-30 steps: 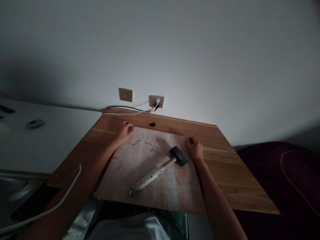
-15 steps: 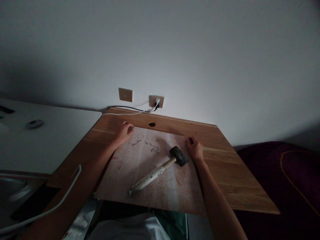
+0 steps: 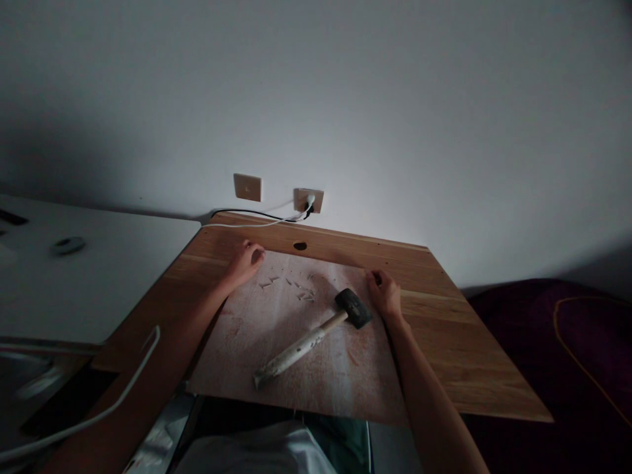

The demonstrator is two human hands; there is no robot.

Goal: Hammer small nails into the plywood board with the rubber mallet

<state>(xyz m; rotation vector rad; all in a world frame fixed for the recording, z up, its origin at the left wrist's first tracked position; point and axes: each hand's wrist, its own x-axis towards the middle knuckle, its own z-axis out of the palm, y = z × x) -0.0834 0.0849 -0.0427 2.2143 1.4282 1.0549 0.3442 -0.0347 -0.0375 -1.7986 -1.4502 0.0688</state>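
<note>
left: 1 white surface (image 3: 99, 283) | my left hand (image 3: 245, 261) curled on the far-left corner of 1 pale board (image 3: 306, 375), grip unclear | small pale pieces (image 3: 296, 289), too tiny to count | 1 mallet (image 3: 316, 336) lying mid-board | my right hand (image 3: 385, 295) curled on the far-right corner, grip unclear | 1 wooden worktop (image 3: 469, 355) | far: 2 wall plates (image 3: 247, 187), grey wall

No visible change of left hand (image 3: 245, 261), right hand (image 3: 385, 294) or board (image 3: 296, 368).
</note>
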